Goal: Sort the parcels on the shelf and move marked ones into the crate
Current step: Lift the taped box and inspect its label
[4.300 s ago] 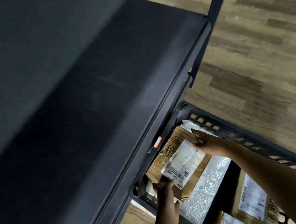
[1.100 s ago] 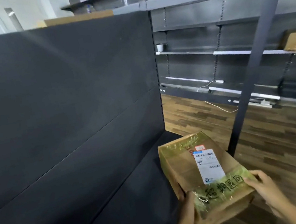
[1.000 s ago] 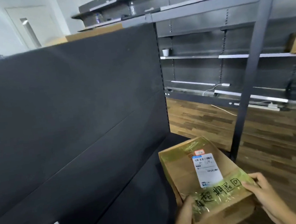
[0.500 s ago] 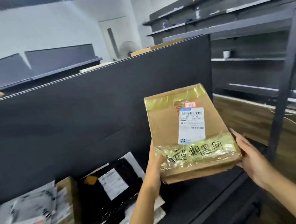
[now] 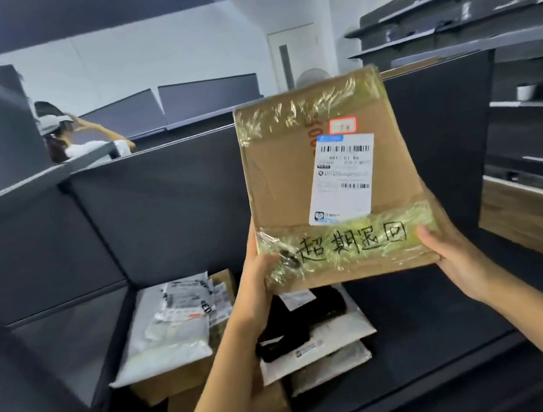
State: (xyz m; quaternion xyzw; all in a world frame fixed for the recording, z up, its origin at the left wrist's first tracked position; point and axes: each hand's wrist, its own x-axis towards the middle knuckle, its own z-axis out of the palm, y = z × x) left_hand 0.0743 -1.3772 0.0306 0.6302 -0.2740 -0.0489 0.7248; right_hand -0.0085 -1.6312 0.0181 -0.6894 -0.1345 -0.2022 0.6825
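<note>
The dark shelf (image 5: 416,318) fills the view, with a heap of parcels (image 5: 231,332) lying on it. Above the heap, a brown box (image 5: 281,183) is held up in the air. The left hand (image 5: 260,287) grips its bottom left corner and the right hand (image 5: 455,250) grips its bottom right corner. A white label (image 5: 342,179) faces us, with black writing (image 5: 354,240) under it.

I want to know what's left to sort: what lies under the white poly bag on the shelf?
The white poly bag rests on a brown cardboard box, whose front edge shows beneath it. Anything further under or behind is covered.
</note>
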